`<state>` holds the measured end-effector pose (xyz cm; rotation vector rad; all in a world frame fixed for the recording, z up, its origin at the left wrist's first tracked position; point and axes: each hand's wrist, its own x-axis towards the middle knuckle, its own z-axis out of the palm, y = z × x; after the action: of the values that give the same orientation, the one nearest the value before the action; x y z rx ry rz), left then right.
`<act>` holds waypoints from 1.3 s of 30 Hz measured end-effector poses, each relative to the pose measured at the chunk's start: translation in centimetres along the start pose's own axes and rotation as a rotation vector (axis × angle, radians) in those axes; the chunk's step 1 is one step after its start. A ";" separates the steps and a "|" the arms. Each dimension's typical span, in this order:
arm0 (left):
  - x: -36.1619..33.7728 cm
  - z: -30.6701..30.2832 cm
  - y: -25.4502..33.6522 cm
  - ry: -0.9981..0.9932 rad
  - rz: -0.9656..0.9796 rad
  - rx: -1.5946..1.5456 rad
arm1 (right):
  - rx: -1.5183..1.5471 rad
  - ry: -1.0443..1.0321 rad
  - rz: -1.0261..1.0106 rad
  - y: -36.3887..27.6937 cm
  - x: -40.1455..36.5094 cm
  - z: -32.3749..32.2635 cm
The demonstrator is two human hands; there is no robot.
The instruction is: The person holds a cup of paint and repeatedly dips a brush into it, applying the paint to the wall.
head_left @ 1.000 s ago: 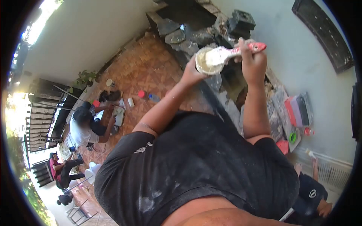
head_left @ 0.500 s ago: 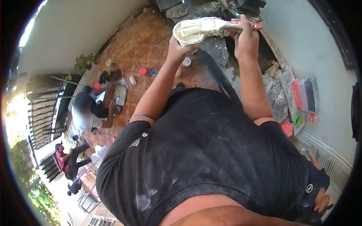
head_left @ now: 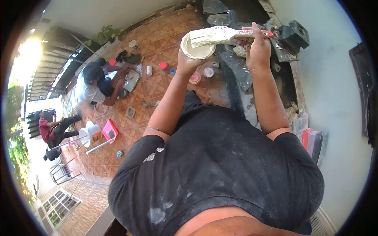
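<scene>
My left hand is wrapped around a small round tub with cream-coloured paint inside, its opening facing up toward me. In my right hand is a paintbrush with a red-and-white handle, held level with the thumb along the handle. Cream paint coats the bristles, and they lie over the far rim and opening of the tub. Both hands are raised out in front of me, above the tiled floor.
Dark stone slabs lie beyond my hands. Lidded jars stand on the tiles. At left a person crouches by a tray, and another person stands farther back. A white bucket and a pink tray are nearby.
My view has turned, bringing the bucket and pink tray into sight, while the person behind at right has left view. The tub's opening shows rounder; both hands keep their hold.
</scene>
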<state>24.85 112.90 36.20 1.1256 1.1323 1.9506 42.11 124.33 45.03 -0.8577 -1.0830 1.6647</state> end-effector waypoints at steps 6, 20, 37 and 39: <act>2.2 -7.0 1.6 0.113 0.008 -0.018 | 0.086 -0.041 0.148 2.8 3.0 7.6; 11.6 -18.3 2.9 0.215 -0.005 0.212 | 0.259 -0.197 0.376 8.5 11.1 16.7; 38.1 -25.7 -8.8 0.309 -0.029 0.342 | 0.402 -0.427 0.511 12.6 43.0 24.4; 42.9 -25.6 -10.6 0.304 0.031 0.230 | 0.373 -0.436 0.484 12.3 47.6 25.1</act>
<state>-16.35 143.07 35.41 0.9845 1.5403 2.1069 0.77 160.58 39.84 -0.5442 -0.8315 2.4499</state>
